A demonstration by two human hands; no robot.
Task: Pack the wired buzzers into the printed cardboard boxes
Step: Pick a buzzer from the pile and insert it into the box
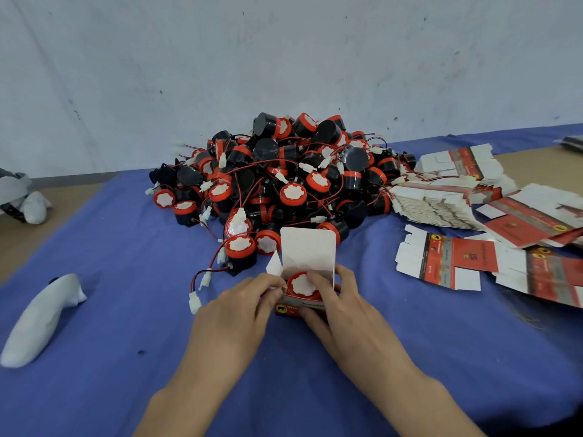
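buzzer (pixel 301 286) in open box (pixel 307 250), apparently between both hands (pixel 243 310) (pixel 344 307)

— What's on your left?
— A long, tapered white bundle (pixel 41 323) lies on my blue cloth (pixel 126 216), near its left edge. Past it, on the bare tan table (pixel 28 244) at the left edge, sits a grey-and-white heap (pixel 22 197). It's partly out of view and I can't tell what it is.
— Anything else?
— A small dark spot (pixel 141 352) on the cloth, right of the bundle. A marked white wall (pixel 189 74) stands along the far edge. Something dark (pixel 571 142) lies at the far right corner.
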